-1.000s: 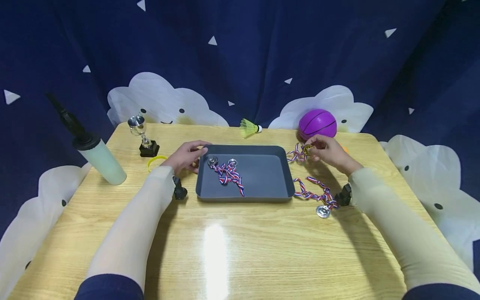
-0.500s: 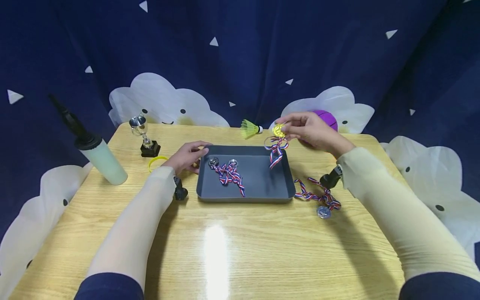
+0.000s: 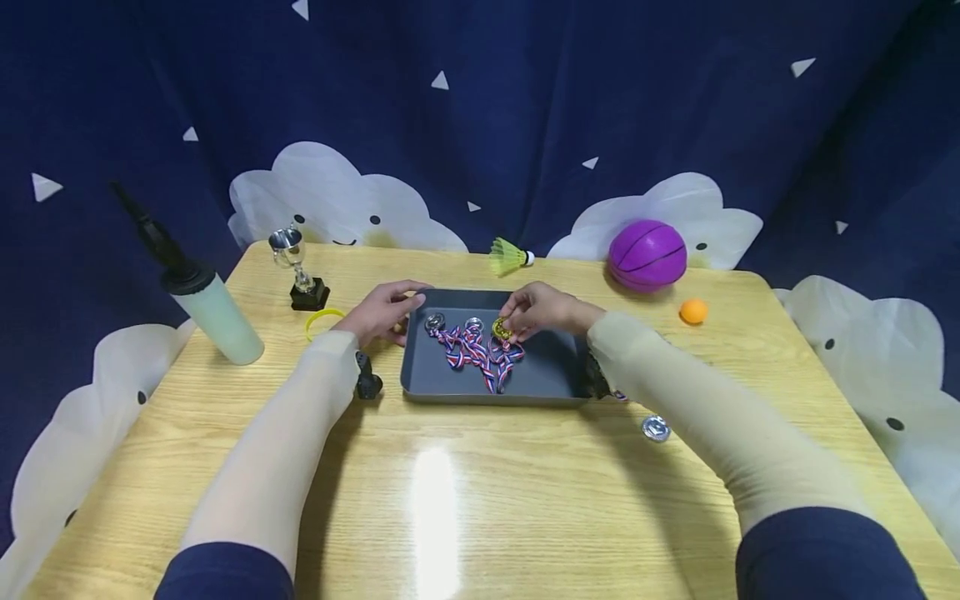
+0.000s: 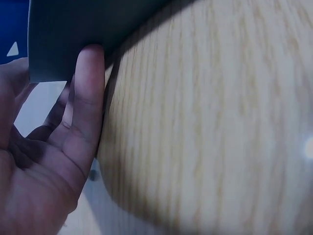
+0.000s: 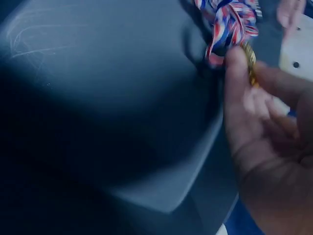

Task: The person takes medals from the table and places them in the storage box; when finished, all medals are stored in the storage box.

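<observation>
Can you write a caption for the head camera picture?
Right hand pinches a gold medal over the grey tray; left hand touches its rim.

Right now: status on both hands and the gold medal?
Right hand pinches gold medal over tray, ribbon on the pile. Left hand rests on tray's left edge. Nothing in the way.

A dark blue cloth curtain with small white triangles hangs behind everything. White cloud shapes with tiny dot eyes sit along its bottom. The light yellow wooden table has a bright shiny spot.
</observation>
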{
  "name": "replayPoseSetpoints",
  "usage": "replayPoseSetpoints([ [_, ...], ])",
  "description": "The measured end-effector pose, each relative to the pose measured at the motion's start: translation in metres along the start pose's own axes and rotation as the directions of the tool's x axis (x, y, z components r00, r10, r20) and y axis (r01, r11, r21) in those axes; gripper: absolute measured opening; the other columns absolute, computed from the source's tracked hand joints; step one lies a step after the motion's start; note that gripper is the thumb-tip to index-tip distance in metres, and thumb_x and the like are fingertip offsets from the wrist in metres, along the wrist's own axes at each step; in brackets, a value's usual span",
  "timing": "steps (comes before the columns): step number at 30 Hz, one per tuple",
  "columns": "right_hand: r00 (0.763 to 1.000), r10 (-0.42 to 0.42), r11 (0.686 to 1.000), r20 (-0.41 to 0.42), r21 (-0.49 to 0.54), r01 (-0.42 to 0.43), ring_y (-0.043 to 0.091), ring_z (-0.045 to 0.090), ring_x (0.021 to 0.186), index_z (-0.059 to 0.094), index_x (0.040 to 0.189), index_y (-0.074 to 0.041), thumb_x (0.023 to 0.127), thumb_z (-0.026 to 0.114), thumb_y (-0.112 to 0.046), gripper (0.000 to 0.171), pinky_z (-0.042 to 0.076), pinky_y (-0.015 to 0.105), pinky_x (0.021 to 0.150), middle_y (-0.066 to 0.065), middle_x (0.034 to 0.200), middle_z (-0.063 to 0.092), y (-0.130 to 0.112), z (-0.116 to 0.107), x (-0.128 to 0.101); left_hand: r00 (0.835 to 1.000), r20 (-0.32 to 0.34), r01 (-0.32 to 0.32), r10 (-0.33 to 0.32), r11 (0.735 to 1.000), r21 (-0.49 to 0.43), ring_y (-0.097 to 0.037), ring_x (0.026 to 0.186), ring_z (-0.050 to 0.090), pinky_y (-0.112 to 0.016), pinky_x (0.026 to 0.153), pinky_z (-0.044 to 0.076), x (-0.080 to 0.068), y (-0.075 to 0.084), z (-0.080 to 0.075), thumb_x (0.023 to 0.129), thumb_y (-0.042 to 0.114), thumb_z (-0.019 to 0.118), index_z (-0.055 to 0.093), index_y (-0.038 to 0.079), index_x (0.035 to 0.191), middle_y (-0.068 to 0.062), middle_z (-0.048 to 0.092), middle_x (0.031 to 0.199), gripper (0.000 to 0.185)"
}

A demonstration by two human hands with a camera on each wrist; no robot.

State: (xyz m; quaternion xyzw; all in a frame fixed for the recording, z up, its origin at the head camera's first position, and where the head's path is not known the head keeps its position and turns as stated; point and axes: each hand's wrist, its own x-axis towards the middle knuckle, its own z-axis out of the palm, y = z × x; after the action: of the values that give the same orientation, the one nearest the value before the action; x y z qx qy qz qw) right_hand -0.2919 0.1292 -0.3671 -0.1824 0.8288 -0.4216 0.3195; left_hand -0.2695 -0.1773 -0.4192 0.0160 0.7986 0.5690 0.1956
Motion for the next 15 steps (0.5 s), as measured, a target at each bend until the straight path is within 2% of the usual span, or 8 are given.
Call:
replayPoseSetpoints([
  [4,0.996,0.04,0.993,-0.075,-0.109,-0.048,0.011,0.072,0.074,0.063,0.112,0.011,0.102,0.062,0.002,0.014,0.064,0.026,0.072,0.012,0.091,0.072,0.0,0.007,0.007,1.0,-0.005,0.003,-0.003,1.0,0.003,-0.017,0.077,0.056,-0.029,0.064,0.059,-0.001,0.001,0.001,0.113,0.033,0.047,0.05,0.027,0.156,-0.015,0.057,0.13,0.044],
  [7,0.993,0.039,0.978,-0.114,-0.2,-0.061,0.011,0.07,0.072,0.063,0.108,0.009,0.101,0.063,0.0,0.011,0.063,0.025,0.069,0.011,0.091,0.069,-0.001,0.011,0.009,1.0,-0.009,0.003,-0.003,1.0,0.003,-0.017,0.076,0.055,-0.029,0.064,0.059,-0.001,0.002,0.001,0.113,0.033,0.048,0.05,0.027,0.156,-0.014,0.057,0.127,0.044],
  [12,0.987,0.038,0.929,-0.155,-0.359,-0.092,0.007,0.061,0.066,0.063,0.104,0.005,0.102,0.065,-0.004,0.01,0.062,0.025,0.067,0.008,0.092,0.065,-0.003,0.016,0.011,1.0,-0.005,-0.007,0.007,1.0,-0.004,-0.018,0.076,0.054,-0.029,0.064,0.059,-0.002,0.001,0.0,0.112,0.034,0.048,0.049,0.026,0.157,-0.014,0.056,0.123,0.045],
  [15,0.986,0.04,0.912,-0.16,-0.398,-0.101,0.008,0.06,0.068,0.063,0.104,0.003,0.103,0.065,-0.007,0.01,0.062,0.027,0.068,0.011,0.097,0.066,0.0,0.015,0.01,1.0,-0.002,-0.007,0.007,1.0,-0.004,-0.017,0.075,0.055,-0.029,0.063,0.059,-0.001,0.002,0.001,0.113,0.033,0.047,0.049,0.025,0.157,-0.013,0.057,0.121,0.045],
])
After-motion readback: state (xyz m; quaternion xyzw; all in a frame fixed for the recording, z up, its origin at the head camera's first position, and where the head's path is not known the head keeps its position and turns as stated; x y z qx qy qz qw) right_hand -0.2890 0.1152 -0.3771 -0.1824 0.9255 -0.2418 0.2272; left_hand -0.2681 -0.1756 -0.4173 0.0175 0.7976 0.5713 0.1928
